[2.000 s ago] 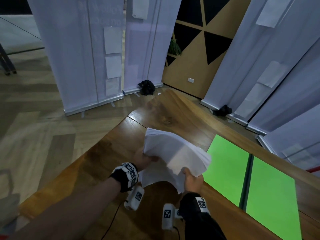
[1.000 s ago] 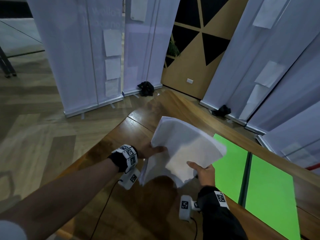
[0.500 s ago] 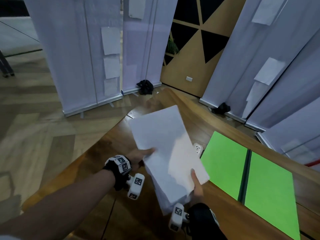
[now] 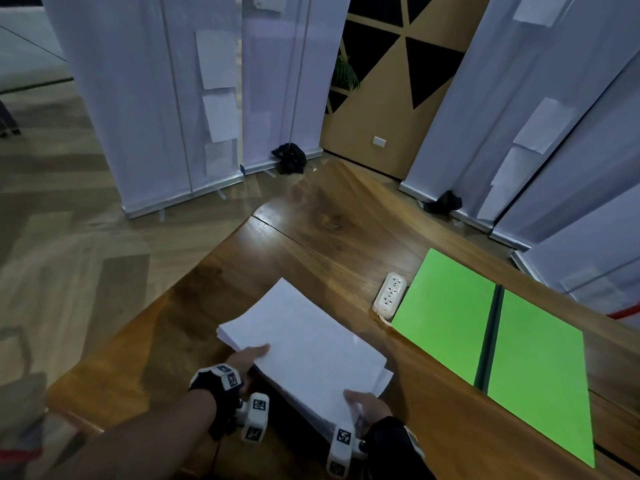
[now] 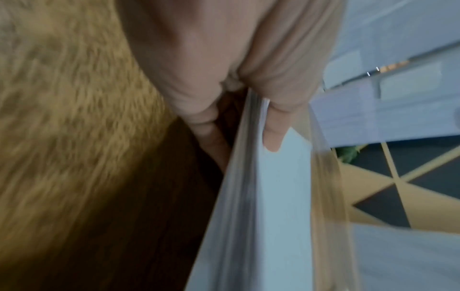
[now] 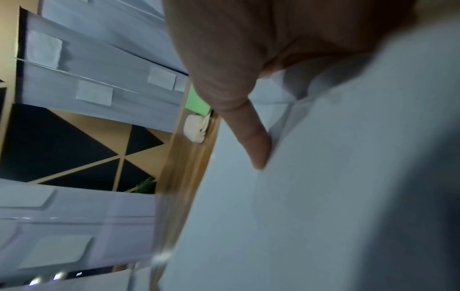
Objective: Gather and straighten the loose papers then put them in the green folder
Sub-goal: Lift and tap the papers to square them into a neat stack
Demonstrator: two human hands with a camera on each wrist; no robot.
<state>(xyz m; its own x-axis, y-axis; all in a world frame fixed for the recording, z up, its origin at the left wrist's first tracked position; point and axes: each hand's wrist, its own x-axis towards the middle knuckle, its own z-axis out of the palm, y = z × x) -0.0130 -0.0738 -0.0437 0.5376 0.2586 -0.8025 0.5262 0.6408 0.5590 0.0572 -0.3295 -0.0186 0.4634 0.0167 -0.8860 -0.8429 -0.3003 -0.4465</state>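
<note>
A thick stack of white loose papers (image 4: 304, 344) lies on the brown wooden bench (image 4: 332, 230), held at both near edges. The left hand (image 4: 247, 356) has its grip closed on the stack's left edge, thumb on top. The right hand (image 4: 365, 405) pinches the near right corner. Right of the stack lies a white power strip (image 4: 389, 294), and beyond it the open flat green folder (image 4: 495, 348), apart from the stack.
</note>
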